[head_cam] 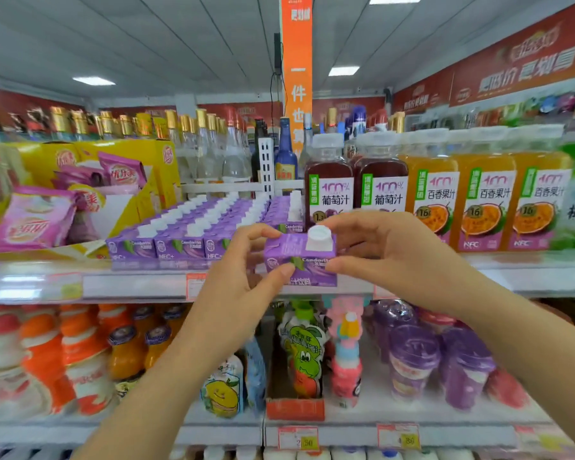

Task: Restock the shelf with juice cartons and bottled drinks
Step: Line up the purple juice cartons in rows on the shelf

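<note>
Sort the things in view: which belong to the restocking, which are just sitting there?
In the job: purple carton, gripped by left hand and right hand; rows of matching cartons.
Just there: pink snack pouches, gold-capped bottles, orange banner.

One left hand, one right hand, one purple juice carton held. Shelved: two grape juice bottles, three orange juice bottles, three front-row purple cartons.

Bright ceiling light (edges blurred)

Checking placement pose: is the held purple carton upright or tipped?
Upright: purple carton has white cap on top; left hand and right hand pinch it.
</note>
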